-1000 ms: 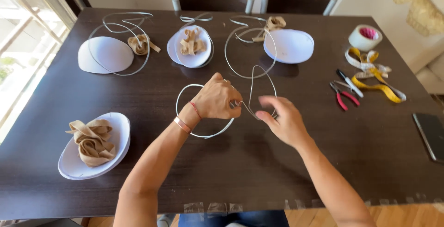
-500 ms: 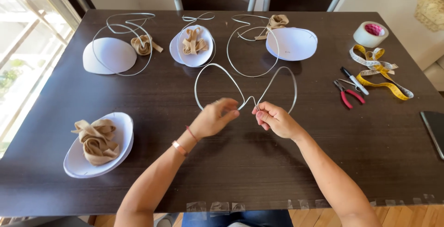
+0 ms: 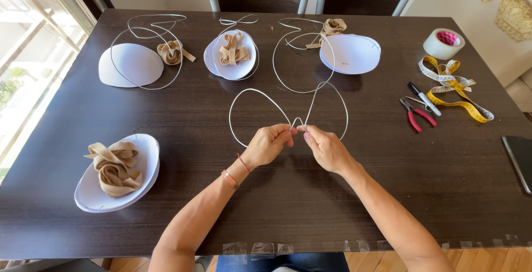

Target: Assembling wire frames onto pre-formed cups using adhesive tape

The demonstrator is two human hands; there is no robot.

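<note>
Both hands at table centre, working one piece of wire [image 3: 260,103]. My left hand [image 3: 267,145] and right hand [image 3: 327,150] now sit almost knuckle to knuckle, fingertips pinched shut on the small crimped dip where the two loops meet.

Change from a second ago: then the wire was a single round loop under my left hand with its tail crossed over it. Half a second ago it had already opened into two lobes, held wider. Now the lobes are taller and narrower, and my hands have closed in on the middle. I read this as the shaping being mostly done, with only the centre junction in hand (a judgement, not a certainty).

Orientation: the double loop lies flat on the dark table [image 3: 166,222], its long axis running left to right across my view. Both lobes bulge away from me; the junction points back toward my body.

Nearby: a white cup with tan ribbon [image 3: 115,169] to my left, red-handled pliers [image 3: 415,118] well apart to my right.
</note>
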